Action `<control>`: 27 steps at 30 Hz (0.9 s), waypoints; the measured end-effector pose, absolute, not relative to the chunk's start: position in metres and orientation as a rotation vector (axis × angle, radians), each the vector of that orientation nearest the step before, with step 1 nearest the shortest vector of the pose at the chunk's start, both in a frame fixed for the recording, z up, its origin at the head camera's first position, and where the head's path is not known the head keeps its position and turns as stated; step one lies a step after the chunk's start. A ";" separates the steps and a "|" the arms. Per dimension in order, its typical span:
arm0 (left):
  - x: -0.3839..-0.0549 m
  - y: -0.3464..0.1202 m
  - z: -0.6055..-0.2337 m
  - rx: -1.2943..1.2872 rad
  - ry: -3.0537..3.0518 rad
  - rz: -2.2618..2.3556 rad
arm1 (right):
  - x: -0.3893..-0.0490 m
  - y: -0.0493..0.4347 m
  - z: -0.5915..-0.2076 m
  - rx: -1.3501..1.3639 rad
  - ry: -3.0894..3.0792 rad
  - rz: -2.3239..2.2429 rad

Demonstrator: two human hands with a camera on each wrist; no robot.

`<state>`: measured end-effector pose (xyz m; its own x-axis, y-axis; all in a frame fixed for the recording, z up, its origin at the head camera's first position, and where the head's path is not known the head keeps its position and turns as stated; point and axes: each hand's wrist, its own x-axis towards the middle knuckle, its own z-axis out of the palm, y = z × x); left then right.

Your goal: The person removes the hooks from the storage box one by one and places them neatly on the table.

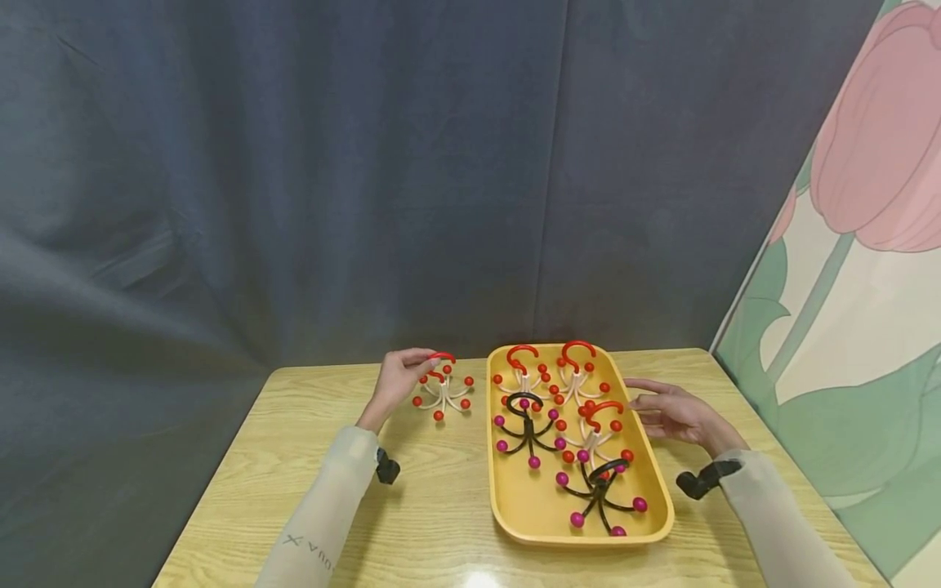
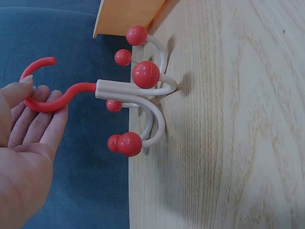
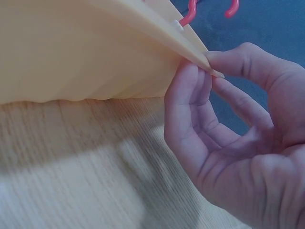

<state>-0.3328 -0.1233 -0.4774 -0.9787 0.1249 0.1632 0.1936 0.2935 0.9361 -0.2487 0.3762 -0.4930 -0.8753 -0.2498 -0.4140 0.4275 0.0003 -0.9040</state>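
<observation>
My left hand (image 1: 399, 377) pinches the red hook top of a white multi-arm hook hanger (image 1: 444, 395) with red ball tips. In the left wrist view, thumb and fingers meet at the curve of the hook, and the white arms (image 2: 159, 114) of the hanger are right at the tabletop. My right hand (image 1: 680, 416) is at the right side of a yellow tray (image 1: 525, 506). The right wrist view has its thumb and fingers pinching the tray's rim (image 3: 190, 53). Inside the tray stand three white hangers (image 1: 524, 381) with red hooks and two black hangers (image 1: 599, 490) with magenta balls.
The tray sits on a light wooden table (image 1: 419, 523), right of the held hanger. A dark blue curtain (image 1: 412, 204) hangs behind the table's back edge. A wall with a painted tulip (image 1: 875, 131) borders the right side.
</observation>
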 end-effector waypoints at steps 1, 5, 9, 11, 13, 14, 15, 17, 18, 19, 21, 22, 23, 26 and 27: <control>-0.332 -0.123 -0.477 -0.307 -2.479 -1.808 | -0.249 0.376 -0.493 0.184 1.820 -1.924; -0.330 -0.119 -0.473 -0.341 -2.463 -1.769 | -0.249 0.376 -0.493 0.187 1.828 -1.915; -0.324 -0.113 -0.462 -0.370 -2.448 -1.699 | -0.250 0.376 -0.494 0.189 1.828 -1.921; -0.319 -0.109 -0.455 -0.368 -2.458 -1.653 | -0.250 0.376 -0.495 0.186 1.826 -1.927; -0.315 -0.104 -0.448 -0.374 -2.476 -1.602 | -0.250 0.376 -0.495 0.181 1.834 -1.925; -0.312 -0.101 -0.445 -0.385 -2.479 -1.584 | -0.251 0.376 -0.495 0.179 1.843 -1.921; -0.309 -0.099 -0.442 -0.402 -2.481 -1.569 | -0.251 0.376 -0.494 0.175 1.852 -1.917; -0.304 -0.093 -0.437 -0.436 -2.479 -1.520 | -0.251 0.375 -0.493 0.165 1.872 -1.905; -0.301 -0.090 -0.434 -0.455 -2.477 -1.493 | -0.251 0.374 -0.492 0.161 1.880 -1.900; -0.298 -0.087 -0.431 -0.470 -2.475 -1.469 | -0.250 0.373 -0.491 0.159 1.885 -1.897; -0.291 -0.082 -0.424 -0.510 -2.465 -1.408 | -0.250 0.373 -0.490 0.153 1.889 -1.893; -0.287 -0.079 -0.422 -0.535 -2.458 -1.374 | -0.250 0.372 -0.489 0.152 1.891 -1.891; -0.284 -0.076 -0.419 -0.564 -2.450 -1.343 | -0.250 0.372 -0.489 0.153 1.890 -1.891; -0.274 -0.069 -0.413 -0.659 -2.414 -1.310 | -0.250 0.372 -0.489 0.149 1.889 -1.891; -0.270 -0.066 -0.412 -0.685 -2.403 -1.316 | -0.251 0.372 -0.489 0.150 1.890 -1.891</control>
